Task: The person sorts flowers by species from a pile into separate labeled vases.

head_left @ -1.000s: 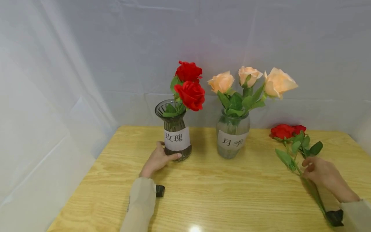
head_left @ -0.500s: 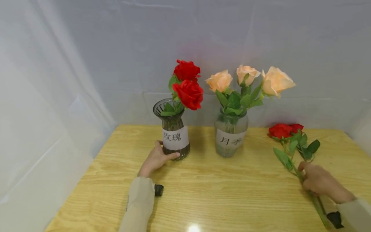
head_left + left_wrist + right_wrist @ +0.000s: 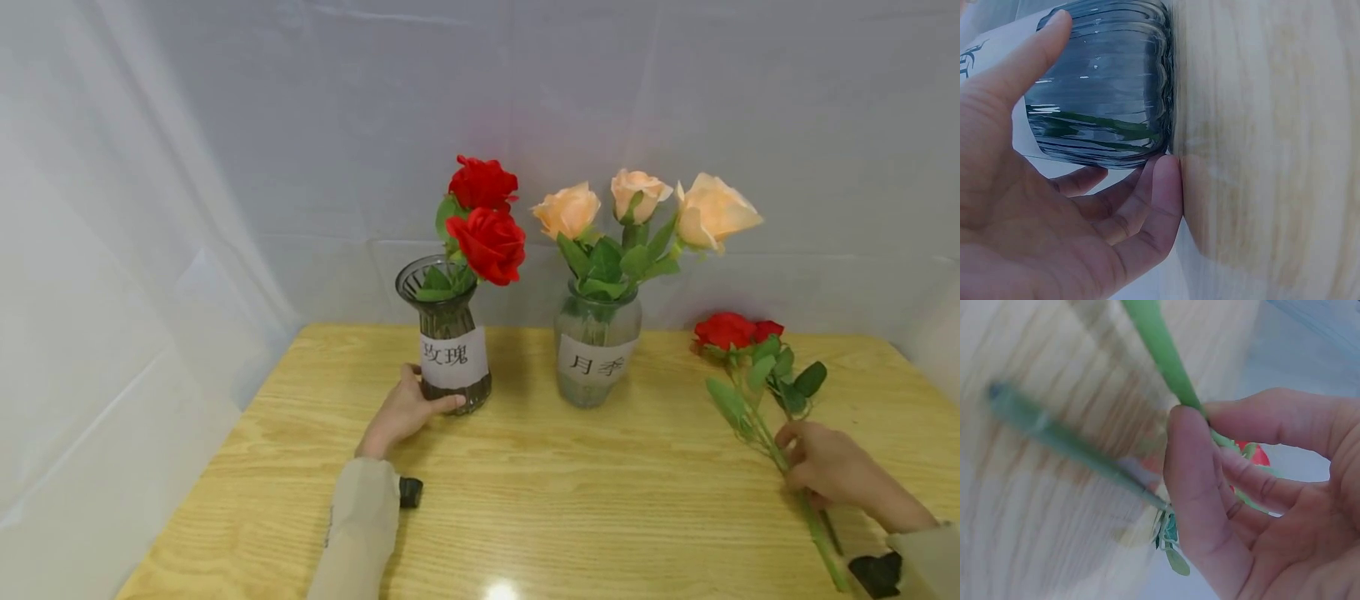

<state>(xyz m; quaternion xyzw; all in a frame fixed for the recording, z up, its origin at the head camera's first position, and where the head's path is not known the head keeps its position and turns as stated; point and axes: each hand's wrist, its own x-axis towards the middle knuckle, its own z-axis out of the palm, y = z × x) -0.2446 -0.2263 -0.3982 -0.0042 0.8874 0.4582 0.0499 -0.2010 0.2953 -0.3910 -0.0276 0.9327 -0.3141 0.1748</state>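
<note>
In the head view my left hand (image 3: 401,417) holds the base of a dark ribbed glass vase (image 3: 477,394). Its thumb lies along the front, and the fingers are round the far side. Two red roses (image 3: 487,246) stand in this vase, which wears a white paper label. At the right, my right hand (image 3: 832,467) pinches the green stem (image 3: 1160,353) of a red rose (image 3: 723,331) between thumb and fingers. The right wrist view shows that stem raised off the wood. A second rose stem (image 3: 1072,447) lies beside it, its red bloom (image 3: 767,331) partly hidden.
A clear glass vase (image 3: 588,392) with another paper label stands right of the dark one, holding three peach roses (image 3: 712,212). The wooden table (image 3: 570,508) reaches back to a pale sheet (image 3: 360,125) hung behind and at the left.
My right hand has closed its fingers on the rose stem, and that bloom has lifted slightly. The left hand keeps its hold on the dark vase. The view has shifted a little.
</note>
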